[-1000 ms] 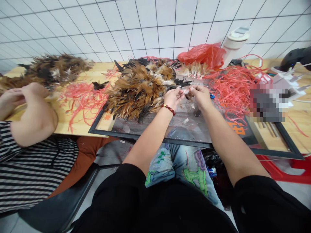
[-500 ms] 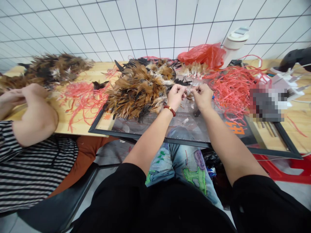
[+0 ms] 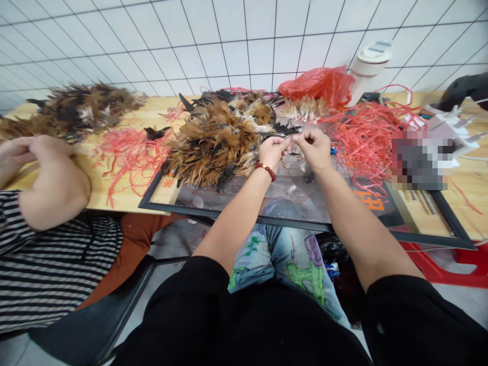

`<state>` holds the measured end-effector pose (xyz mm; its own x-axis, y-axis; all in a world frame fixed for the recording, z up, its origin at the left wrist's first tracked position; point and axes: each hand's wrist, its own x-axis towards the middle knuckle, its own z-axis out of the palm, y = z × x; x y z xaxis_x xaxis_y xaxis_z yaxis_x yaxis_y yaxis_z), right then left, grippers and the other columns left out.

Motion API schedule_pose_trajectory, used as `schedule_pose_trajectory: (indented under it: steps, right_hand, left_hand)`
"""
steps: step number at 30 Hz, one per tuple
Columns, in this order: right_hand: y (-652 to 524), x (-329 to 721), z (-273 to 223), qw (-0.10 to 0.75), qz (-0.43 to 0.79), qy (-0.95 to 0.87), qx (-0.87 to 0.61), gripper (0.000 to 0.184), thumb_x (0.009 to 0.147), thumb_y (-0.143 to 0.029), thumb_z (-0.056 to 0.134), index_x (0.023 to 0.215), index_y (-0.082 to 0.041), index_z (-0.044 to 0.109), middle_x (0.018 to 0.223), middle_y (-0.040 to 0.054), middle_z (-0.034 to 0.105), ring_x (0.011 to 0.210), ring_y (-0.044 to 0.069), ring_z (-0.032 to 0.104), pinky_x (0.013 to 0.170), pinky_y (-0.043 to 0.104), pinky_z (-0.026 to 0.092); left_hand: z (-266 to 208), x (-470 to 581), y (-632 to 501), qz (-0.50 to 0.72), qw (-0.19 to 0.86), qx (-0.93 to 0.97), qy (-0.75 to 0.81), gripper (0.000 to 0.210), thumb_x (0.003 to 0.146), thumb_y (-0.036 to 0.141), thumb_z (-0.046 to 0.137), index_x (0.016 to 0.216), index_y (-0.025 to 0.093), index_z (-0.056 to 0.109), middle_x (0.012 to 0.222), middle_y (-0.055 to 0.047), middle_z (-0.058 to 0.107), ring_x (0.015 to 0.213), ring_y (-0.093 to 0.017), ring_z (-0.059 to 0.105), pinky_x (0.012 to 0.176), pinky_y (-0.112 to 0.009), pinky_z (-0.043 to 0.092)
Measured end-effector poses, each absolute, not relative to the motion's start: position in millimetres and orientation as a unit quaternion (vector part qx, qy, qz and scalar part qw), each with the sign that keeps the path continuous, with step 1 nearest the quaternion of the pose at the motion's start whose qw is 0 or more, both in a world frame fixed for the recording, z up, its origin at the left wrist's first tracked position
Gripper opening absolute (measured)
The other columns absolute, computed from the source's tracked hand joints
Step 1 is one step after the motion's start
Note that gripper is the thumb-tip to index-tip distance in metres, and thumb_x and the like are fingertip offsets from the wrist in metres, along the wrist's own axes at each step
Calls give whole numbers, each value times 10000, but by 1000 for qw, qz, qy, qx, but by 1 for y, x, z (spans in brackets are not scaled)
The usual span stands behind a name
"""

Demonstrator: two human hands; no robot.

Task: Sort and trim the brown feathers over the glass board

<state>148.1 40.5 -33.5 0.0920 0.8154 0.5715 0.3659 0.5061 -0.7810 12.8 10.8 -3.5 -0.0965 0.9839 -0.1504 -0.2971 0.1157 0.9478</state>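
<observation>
1. At the left end of a wooden table [image 3: 95, 185], a co-worker in a striped top [image 3: 49, 274] sits with hands [image 3: 17, 152] together before a feather pile [image 3: 95, 104] by the back edge.

2. Red strips [image 3: 129, 152] lie loose just left of a black-framed panel [image 3: 183, 209].

3. A large brown feather bundle [image 3: 215, 140] covers part of the panel's left edge; dark feathers [image 3: 282, 129] fan out at its right side.

4. Above the panel's middle, the person's left hand [image 3: 272, 152], wearing a beaded bracelet [image 3: 271, 174], has its fingertips drawn together.

5. Meeting it, the right hand [image 3: 315, 150] has thumb and forefinger pinched; what, if anything, the two clamp is too small to tell.

6. Along the table's back edge, a red plastic bag [image 3: 320, 86] sits beside a white bottle [image 3: 366, 73].

7. More strips pile up in a tangle [image 3: 368, 142] over the panel's right side, near white plugs [image 3: 450, 127].
</observation>
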Motion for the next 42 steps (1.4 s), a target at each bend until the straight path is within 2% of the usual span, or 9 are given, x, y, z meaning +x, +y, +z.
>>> schedule_pose_trajectory:
  steps: [5, 9, 13, 17, 23, 27, 30, 35, 42]
  right_hand:
    - [40, 148, -31, 580, 201, -642, -459, 476, 768, -624, 733, 624, -203, 564, 631, -25, 521, 664, 133, 502, 685, 316, 437]
    - [40, 147, -29, 573, 207, -658, -443, 505, 727, -625, 769, 577, -202, 537, 662, -11, 555, 695, 144, 539, 701, 324, 463]
    - [45, 151, -31, 596, 218, -633, -443, 489, 820, -675, 647, 686, -206, 621, 708, 1, 589, 724, 151, 567, 730, 329, 482]
    - [47, 154, -32, 597, 227, -626, -447, 461, 781, -664, 694, 786, -204, 679, 770, 12, 647, 724, 153, 583, 724, 329, 489]
    - [40, 145, -28, 548, 301, -642, -444, 309, 761, -466, 758, 693, -182, 658, 675, 9, 648, 647, 145, 581, 668, 311, 480]
    - [41, 143, -33, 527, 291, -633, -486, 244, 776, -345, 731, 647, -180, 607, 616, -15, 589, 596, 122, 507, 627, 288, 440]
    - [44, 142, -40, 508, 254, -654, -500, 257, 831, -374, 669, 670, -200, 568, 629, -17, 571, 613, 130, 480, 649, 295, 433]
    - [49, 144, -44, 519, 177, -665, -507, 327, 897, -487, 589, 706, -235, 507, 681, 4, 562, 716, 177, 525, 739, 335, 456]
    - [44, 146, -34, 526, 217, -667, -480, 305, 825, -473, 675, 709, -196, 618, 689, 4, 607, 673, 152, 531, 694, 313, 428]
  left_hand:
    - [-10, 16, 17, 545, 574, 402, 460, 125, 767, 74, 751, 695, 130, 666, 554, 43, 606, 498, -32, 505, 537, -173, 416]
    - [-15, 18, 20, 532, 545, 459, 458, 156, 707, 74, 801, 639, 136, 675, 529, 50, 584, 519, -40, 504, 566, -178, 437]
    - [-11, 18, 16, 532, 560, 425, 472, 206, 808, 144, 739, 630, 139, 637, 553, 32, 602, 498, -40, 517, 528, -169, 423]
    - [-1, 16, 10, 537, 608, 372, 452, 182, 861, 175, 696, 700, 137, 620, 602, 22, 633, 498, -32, 536, 527, -155, 432]
    - [-1, 16, 10, 546, 596, 364, 463, 238, 877, 195, 685, 672, 143, 576, 584, 33, 602, 492, -27, 526, 527, -147, 422]
    - [-4, 16, 11, 542, 578, 378, 478, 230, 851, 192, 713, 661, 145, 591, 598, 23, 618, 494, -32, 515, 525, -159, 408]
    - [-4, 15, 11, 536, 585, 377, 477, 214, 834, 173, 726, 669, 145, 592, 598, 24, 619, 496, -29, 509, 521, -156, 392]
    - [-3, 13, 10, 538, 592, 367, 475, 204, 839, 140, 688, 681, 152, 561, 623, 26, 640, 493, -28, 513, 498, -151, 367]
    - [-2, 12, 10, 542, 624, 354, 439, 181, 850, 110, 652, 687, 135, 579, 601, 12, 624, 512, -42, 550, 569, -173, 454]
